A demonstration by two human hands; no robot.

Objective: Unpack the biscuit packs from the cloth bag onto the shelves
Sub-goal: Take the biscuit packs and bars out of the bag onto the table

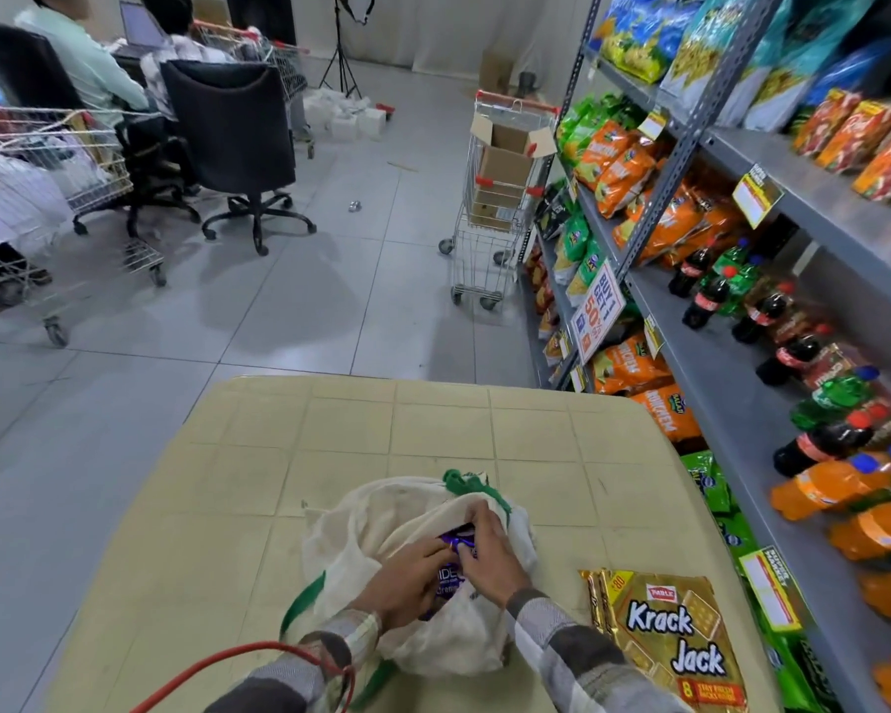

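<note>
The Krack Jack pack (669, 640) lies flat on the counter (330, 445) at 5 o'clock, long axis running 11 to 5. Beside it at 6 o'clock, both sleeved forearms reach into the cloth bag (381, 522). The left grip (407, 573) curls round the lower end of a purple biscuit pack (451, 571). The right grip (489, 553) pinches its upper end at the bag's mouth. That pack points roughly 12 to 6. The shelves (741, 403) stand at 3 o'clock.
</note>
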